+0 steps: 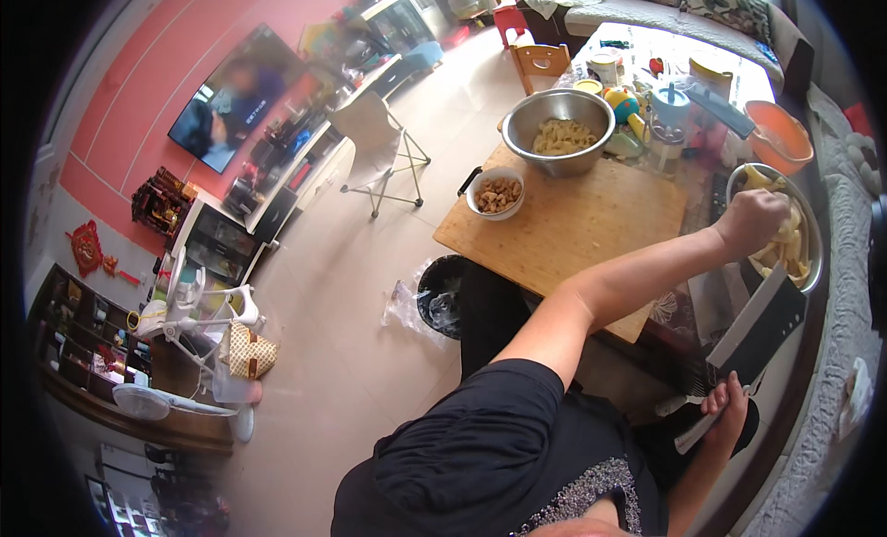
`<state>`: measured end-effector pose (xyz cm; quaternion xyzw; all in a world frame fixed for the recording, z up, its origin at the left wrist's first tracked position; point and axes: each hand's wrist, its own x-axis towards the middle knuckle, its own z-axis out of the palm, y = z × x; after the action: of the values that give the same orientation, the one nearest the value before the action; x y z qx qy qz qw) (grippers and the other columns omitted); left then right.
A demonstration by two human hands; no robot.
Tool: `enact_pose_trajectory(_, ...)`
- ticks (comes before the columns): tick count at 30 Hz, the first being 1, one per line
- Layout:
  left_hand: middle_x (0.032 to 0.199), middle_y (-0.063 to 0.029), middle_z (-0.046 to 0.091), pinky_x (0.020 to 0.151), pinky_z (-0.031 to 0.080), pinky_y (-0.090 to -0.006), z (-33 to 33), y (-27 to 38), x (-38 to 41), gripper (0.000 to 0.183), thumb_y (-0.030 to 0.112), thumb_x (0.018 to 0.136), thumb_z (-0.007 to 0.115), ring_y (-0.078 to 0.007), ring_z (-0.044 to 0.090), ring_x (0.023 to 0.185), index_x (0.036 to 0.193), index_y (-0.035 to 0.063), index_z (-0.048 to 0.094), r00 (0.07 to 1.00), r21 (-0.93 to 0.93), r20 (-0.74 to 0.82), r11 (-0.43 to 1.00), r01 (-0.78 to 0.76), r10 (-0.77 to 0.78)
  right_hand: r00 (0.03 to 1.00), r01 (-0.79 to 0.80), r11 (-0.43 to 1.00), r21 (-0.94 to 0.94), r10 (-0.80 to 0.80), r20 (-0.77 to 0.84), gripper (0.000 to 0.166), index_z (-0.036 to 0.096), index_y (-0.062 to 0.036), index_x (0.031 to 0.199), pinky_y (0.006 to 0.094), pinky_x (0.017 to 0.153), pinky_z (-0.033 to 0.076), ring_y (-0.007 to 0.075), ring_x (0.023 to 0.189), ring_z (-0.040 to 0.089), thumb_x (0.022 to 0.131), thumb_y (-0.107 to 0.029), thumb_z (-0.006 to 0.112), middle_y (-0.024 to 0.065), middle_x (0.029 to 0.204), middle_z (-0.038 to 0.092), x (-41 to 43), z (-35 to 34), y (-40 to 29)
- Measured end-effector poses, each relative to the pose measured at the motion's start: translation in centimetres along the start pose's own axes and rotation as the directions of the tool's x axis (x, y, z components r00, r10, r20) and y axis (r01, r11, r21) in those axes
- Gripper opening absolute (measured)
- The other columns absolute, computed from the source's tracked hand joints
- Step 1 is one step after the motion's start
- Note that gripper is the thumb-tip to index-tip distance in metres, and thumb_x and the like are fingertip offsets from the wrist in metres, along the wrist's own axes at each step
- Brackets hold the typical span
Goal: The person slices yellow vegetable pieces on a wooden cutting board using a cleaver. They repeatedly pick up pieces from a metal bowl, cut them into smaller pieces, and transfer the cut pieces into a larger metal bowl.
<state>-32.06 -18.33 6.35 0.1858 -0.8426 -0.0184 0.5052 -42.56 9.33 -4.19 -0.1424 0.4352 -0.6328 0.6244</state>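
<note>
My left hand (754,221) is over a metal basin (818,242) at the right, which holds long pale-yellow pieces of food (790,249). Its fingers are curled and slightly blurred, so whether they grip a piece is unclear. Lower down, my right hand (726,409) grips a cleaver (759,325) by its handle, the broad dark blade pointing up beside the basin. A wooden cutting board (589,218) lies in front of me. On its far part stands a steel mixing bowl (558,161) with sliced pale-yellow food (565,136). A white bowl (495,215) of brown chunks (497,194) sits at its left corner.
An orange plastic basin (783,149), a lidded pitcher (669,114), a toy (621,104) and cans crowd the table behind the board. Below its left edge stands a black bin (438,294) with a plastic liner. A folding chair (374,138) is on the floor; a sofa (842,260) runs along the right.
</note>
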Motion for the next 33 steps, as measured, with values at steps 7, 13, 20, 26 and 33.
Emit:
enact_pose_trajectory(7, 0.079, -0.0028, 0.065, 0.061, 0.055, -0.0332, -1.8, -1.8, -1.0, 0.014, 0.021, 0.078, 0.063, -0.0226, 0.069, 0.073, 0.087, 0.0112, 0.058, 0.921, 0.146, 0.12, 0.911, -0.385, 0.37, 0.997, 0.077, 0.996, 0.035, -0.076, -0.028, 0.031, 0.047, -0.0155, 0.076, 0.0248, 0.042, 0.039, 0.0063, 0.043, 0.043, 0.106, -0.025, 0.051, -0.0042, 0.057, 0.044, -1.3, -2.1, -0.4)
enact_pose_trajectory(13, 0.082, -0.0033, 0.067, 0.06, 0.056, -0.0346, -2.8, -2.5, -3.2, 0.011, 0.021, 0.08, 0.063, -0.0225, 0.069, 0.071, 0.087, 0.0128, 0.059, 0.832, 0.217, 0.391, 0.839, -0.498, 0.393, 0.996, 0.086, 0.995, 0.055, -0.085, -0.004, 0.031, 0.047, -0.014, 0.076, 0.0245, 0.042, 0.041, 0.0064, 0.044, 0.044, 0.106, -0.024, 0.05, -0.0038, 0.058, 0.045, -1.2, -1.4, -0.6)
enact_pose_trajectory(20, 0.088, -0.008, 0.071, 0.066, 0.057, -0.0386, -12.4, -4.2, -6.5, 0.014, 0.013, 0.081, 0.066, -0.0273, 0.071, 0.077, 0.095, 0.0098, 0.063, 0.985, 0.175, 0.139, 0.982, 0.073, -0.098, 0.995, 0.059, 0.998, 0.0, -0.058, 0.084, 0.031, 0.049, -0.0113, 0.076, 0.0258, 0.04, 0.043, 0.0087, 0.041, 0.046, 0.105, -0.022, 0.052, -0.0016, 0.057, 0.046, -1.6, 1.7, -0.2)
enact_pose_trajectory(26, 0.079, -0.0058, 0.064, 0.064, 0.056, -0.0326, -21.7, -6.9, -13.8, 0.014, 0.02, 0.083, 0.065, -0.0207, 0.068, 0.08, 0.09, 0.0083, 0.063, 0.83, 0.535, 0.555, 0.741, -0.405, 0.053, 0.993, -0.006, 0.998, -0.069, 0.013, 0.114, 0.028, 0.049, -0.009, 0.077, 0.0274, 0.04, 0.044, 0.0107, 0.041, 0.047, 0.103, -0.018, 0.053, -0.0001, 0.057, 0.046, -2.2, 6.4, 0.8)
enact_pose_trajectory(33, 0.078, -0.0043, 0.059, 0.056, 0.052, -0.0318, -22.1, -6.9, -20.5, 0.01, 0.021, 0.081, 0.061, -0.0191, 0.064, 0.072, 0.075, 0.0127, 0.06, 0.729, 0.409, 0.673, 0.758, -0.508, 0.126, 0.978, -0.044, 0.988, -0.149, 0.072, 0.194, 0.026, 0.049, -0.0084, 0.079, 0.0285, 0.04, 0.044, 0.0115, 0.041, 0.047, 0.102, -0.018, 0.056, 0.0005, 0.056, 0.045, -2.4, 8.6, 2.2)
